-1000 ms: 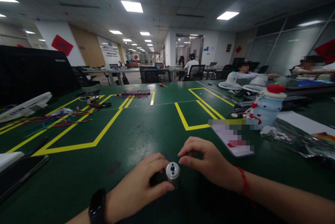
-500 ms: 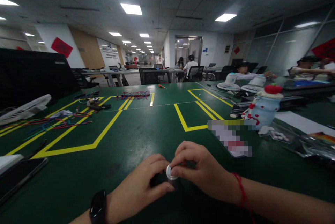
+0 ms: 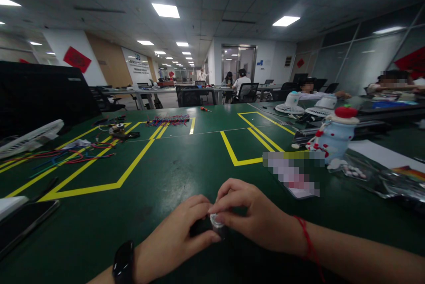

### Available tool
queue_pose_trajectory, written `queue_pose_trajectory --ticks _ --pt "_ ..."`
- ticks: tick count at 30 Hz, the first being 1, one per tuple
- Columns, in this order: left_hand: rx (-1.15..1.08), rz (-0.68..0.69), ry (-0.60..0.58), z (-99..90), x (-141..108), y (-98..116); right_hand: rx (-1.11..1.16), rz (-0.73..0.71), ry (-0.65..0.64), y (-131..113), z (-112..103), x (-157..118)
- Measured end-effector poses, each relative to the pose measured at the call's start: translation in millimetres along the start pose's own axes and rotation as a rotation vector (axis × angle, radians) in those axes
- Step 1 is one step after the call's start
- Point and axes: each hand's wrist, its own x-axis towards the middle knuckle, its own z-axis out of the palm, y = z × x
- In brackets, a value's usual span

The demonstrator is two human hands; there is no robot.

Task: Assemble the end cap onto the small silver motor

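Note:
A small cylindrical container with a silvery top (image 3: 218, 227) stands on the green table (image 3: 186, 164) near its front edge. My left hand (image 3: 184, 226) curves around the container's left side, thumb in front and fingers behind. From the right, my right hand (image 3: 247, 213) pinches at the silvery top with thumb and forefinger; the fingertips partly cover it. A dark band is on my left wrist and a red string on my right.
A blurred phone-like object (image 3: 295, 178) and a light-blue bottle with a red top (image 3: 338, 136) are at the right. Wires (image 3: 76, 153) and a dark phone (image 3: 28, 226) lie left. People sit further back.
The fingertips of my right hand have shifted slightly left over the silvery top. My left hand has hardly moved, and the container stays in place.

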Motion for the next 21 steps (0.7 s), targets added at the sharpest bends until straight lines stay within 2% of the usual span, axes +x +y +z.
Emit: queue_pose_trajectory --ticks 8,11,15,17,19,21 --pt "-0.005 -0.002 0.007 -0.5 -0.3 -1.1 0.115 0.087 -0.077 -3.7 -2.5 -2.6" --pt "-0.002 -0.005 0.015 -0.1 -1.1 -2.2 0.189 0.141 0.017 6.0 -10.7 -4.0" --pt "0.004 -0.02 -0.001 -0.9 -1.8 -0.9 0.325 0.365 0.133 31.4 -19.3 -2.9" --pt "0.001 -0.025 -0.006 -1.8 -1.6 0.3 0.336 0.431 0.177 40.9 -19.4 -1.1" --pt "0.0 -0.028 -0.008 -2.4 -1.2 1.2 0.3 0.43 0.184 44.7 -17.0 -0.1" --pt "0.001 -0.03 -0.005 -2.2 -0.9 1.5 0.221 0.386 0.133 44.3 -13.3 -0.9"
